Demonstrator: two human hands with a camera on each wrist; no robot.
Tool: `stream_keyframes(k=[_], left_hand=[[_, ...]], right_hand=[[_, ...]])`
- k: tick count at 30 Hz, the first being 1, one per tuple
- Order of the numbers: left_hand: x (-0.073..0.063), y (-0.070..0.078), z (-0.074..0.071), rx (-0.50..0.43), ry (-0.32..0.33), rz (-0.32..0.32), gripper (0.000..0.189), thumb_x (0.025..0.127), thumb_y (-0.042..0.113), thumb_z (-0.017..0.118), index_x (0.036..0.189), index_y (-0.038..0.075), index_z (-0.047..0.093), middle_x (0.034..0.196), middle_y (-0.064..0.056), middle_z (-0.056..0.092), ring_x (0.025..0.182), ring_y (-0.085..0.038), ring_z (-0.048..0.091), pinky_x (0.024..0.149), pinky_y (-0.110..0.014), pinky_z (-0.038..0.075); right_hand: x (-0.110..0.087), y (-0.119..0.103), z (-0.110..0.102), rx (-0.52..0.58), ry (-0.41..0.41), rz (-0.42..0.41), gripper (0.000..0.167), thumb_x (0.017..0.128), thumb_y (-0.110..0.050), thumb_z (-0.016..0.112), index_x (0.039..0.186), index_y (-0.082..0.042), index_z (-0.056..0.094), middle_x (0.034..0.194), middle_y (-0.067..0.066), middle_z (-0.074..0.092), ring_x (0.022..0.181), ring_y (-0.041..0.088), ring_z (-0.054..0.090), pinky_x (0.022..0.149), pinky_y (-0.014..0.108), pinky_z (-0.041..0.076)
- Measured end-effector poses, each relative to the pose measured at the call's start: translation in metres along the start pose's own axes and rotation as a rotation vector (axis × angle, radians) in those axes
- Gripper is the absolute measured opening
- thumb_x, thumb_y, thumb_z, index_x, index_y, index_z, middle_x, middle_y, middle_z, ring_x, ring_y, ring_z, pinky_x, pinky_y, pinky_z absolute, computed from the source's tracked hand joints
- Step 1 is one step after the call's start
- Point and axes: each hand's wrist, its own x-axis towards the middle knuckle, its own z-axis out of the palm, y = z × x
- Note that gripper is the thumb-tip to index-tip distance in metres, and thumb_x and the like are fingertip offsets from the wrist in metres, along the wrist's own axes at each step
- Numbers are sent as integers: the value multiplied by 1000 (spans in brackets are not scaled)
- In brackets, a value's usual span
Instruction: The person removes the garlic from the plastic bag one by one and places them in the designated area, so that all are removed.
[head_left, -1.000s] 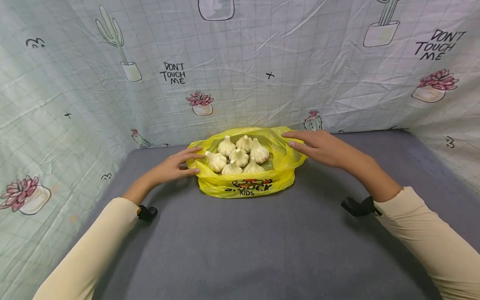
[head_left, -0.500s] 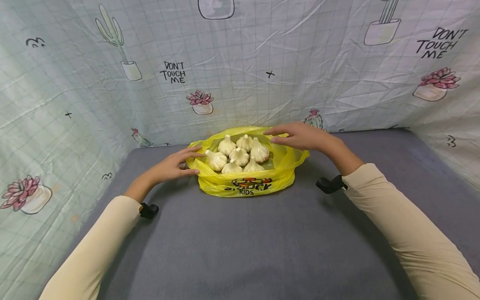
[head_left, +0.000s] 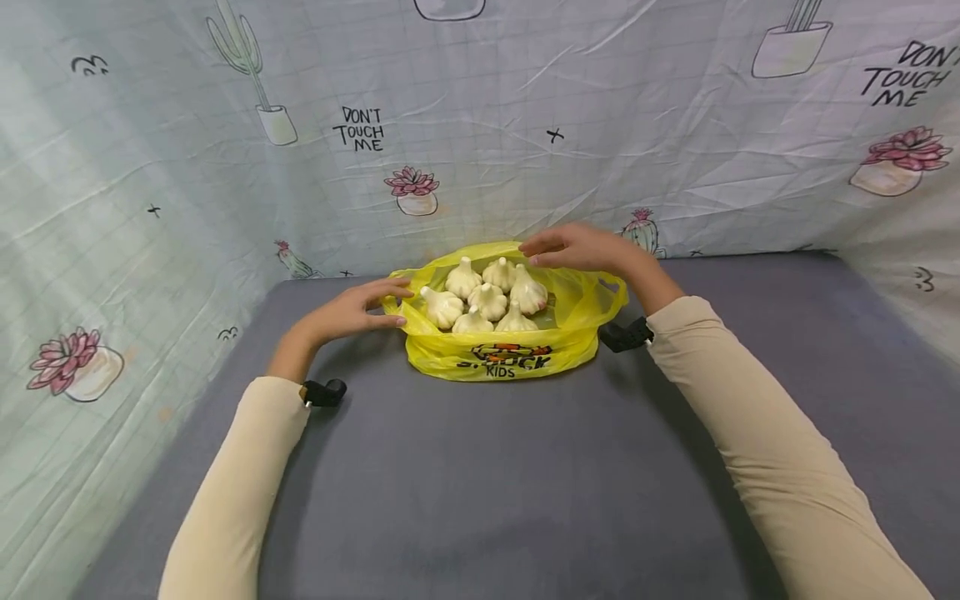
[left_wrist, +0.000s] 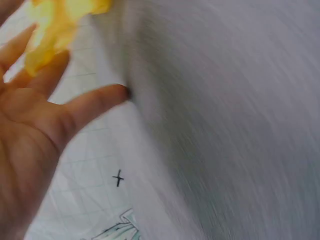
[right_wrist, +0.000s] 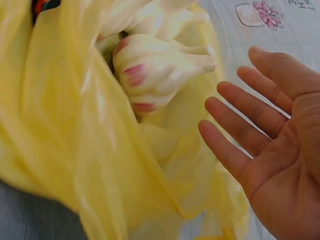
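A yellow plastic bag [head_left: 502,360] with dark print lies with its mouth spread on the grey table. Several garlic bulbs [head_left: 487,301] sit inside it. My left hand [head_left: 352,312] is at the bag's left rim, fingers extended; in the left wrist view the thumb stands apart from the fingers, which overlap the yellow plastic. Over the bag's back right rim hovers my right hand [head_left: 581,248], its palm empty. The right wrist view shows those fingers [right_wrist: 245,112] loosely extended beside a garlic bulb [right_wrist: 150,70] with purple patches.
The grey table [head_left: 480,483] spreads in front of the bag. Close behind the bag hangs a pale curtain [head_left: 480,108] printed with cacti and lettering; it also runs along the left and right sides.
My right hand has moved left and slightly back, from the bag's right rim to above its back right part. My left hand stays by the left rim. The head view has shifted slightly.
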Motion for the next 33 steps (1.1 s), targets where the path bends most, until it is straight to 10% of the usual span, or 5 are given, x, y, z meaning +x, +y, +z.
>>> stream_keyframes(k=[33], left_hand=[[1,1,10,25,64,8,61,98,39,68,151,15,51,168,0,25,156,-28,15,120,-59,23]], right_hand=[[23,17,13,84,2,23,35,101,-13,65,132,2,66,133,21,65,124,36,61,105,50,48]])
